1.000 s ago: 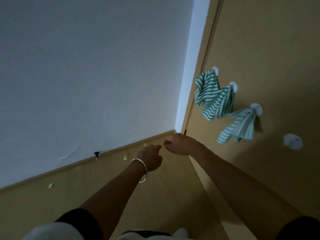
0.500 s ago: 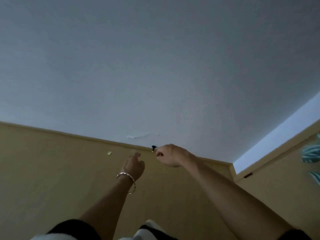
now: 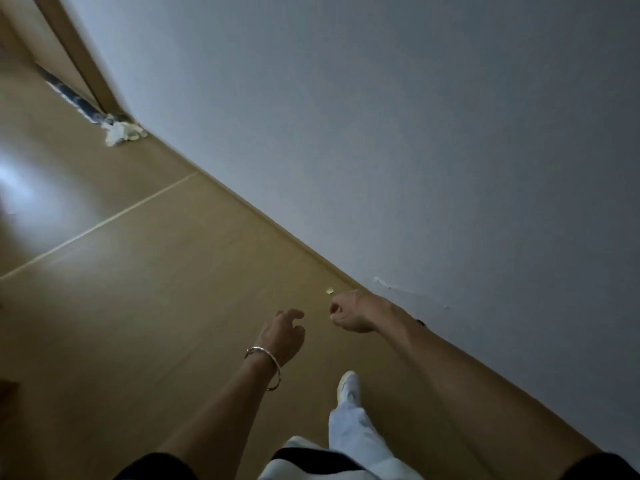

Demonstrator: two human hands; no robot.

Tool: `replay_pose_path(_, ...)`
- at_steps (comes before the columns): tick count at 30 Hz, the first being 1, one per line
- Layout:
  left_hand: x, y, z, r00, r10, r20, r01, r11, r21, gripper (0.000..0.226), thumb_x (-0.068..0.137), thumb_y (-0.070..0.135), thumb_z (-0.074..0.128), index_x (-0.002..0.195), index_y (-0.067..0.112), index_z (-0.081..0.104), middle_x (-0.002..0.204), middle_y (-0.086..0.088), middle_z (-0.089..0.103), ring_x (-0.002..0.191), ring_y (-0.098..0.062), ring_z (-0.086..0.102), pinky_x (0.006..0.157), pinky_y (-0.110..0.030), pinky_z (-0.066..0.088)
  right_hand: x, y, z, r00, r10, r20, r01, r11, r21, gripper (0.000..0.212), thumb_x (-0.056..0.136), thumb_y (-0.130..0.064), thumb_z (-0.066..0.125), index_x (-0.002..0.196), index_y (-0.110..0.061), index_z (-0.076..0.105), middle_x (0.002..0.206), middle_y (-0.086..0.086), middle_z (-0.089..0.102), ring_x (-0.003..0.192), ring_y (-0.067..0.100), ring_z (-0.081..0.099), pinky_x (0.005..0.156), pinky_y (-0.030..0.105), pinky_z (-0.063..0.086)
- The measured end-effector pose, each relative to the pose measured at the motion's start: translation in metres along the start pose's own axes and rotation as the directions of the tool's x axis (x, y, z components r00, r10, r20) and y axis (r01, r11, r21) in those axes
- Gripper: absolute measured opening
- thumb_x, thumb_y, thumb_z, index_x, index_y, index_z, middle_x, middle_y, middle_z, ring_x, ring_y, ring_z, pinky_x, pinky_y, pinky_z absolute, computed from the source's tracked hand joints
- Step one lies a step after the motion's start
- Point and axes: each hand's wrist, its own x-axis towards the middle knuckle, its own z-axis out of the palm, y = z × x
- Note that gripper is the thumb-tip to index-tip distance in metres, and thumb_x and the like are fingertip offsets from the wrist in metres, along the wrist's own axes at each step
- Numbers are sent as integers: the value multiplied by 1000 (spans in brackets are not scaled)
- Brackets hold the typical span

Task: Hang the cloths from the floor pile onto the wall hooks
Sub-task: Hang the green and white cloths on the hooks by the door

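A small pale heap of cloths lies on the wooden floor at the far upper left, against the base of the white wall beside a door frame. My left hand, with a bracelet on its wrist, hovers over the floor with relaxed fingers and holds nothing. Just to its right, my right hand is curled into a loose fist near the baseboard, also holding nothing. Both hands are far from the heap. No wall hooks or hung cloths are in view.
A blue patterned strip runs along the bottom of the door frame behind the heap. A tiny pale scrap lies on the floor by the baseboard. My white shoe steps forward below the hands.
The view has swung left, away from the wall with hooks and striped green cloths, down to the floor and the heap. Both hands stay held out in front, holding nothing.
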Motion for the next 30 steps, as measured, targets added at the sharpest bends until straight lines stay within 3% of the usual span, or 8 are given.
replay_pose_path(6,64,2,-38,987,-139,-76,140,990,1,35,90,15,48,123,19,57,123,-9,57,113,-26,54,93,-24,38,78,-9,-51,991,-125,41,124,992,11,39,100,-24,39,135,-11,50,134,11,54,117,26,54,98,39,47)
replay_pose_path(15,173,83,-78,990,-48,-131,51,998,21,36,92,16,48,127,16,54,124,-9,56,113,-26,54,93,-25,37,160,26,-161,978,-207,42,206,978,20,38,101,-23,40,132,-7,53,134,14,55,119,28,54,99,38,46)
replay_pose_path(25,222,47,-118,945,-278,-175,271,961,-61,38,91,18,48,129,20,53,131,-6,54,120,-22,51,95,-24,38,236,-27,-192,924,-336,182,356,931,-86,39,101,-24,41,136,-11,50,136,11,54,119,25,53,100,37,46)
replay_pose_path(30,256,23,-146,935,-308,-176,294,951,-100,38,92,21,47,130,23,51,130,-5,53,118,-23,53,92,-25,39,280,-63,-215,912,-344,224,382,911,-156,39,101,-24,42,137,-11,48,138,11,52,121,25,52,101,39,45)
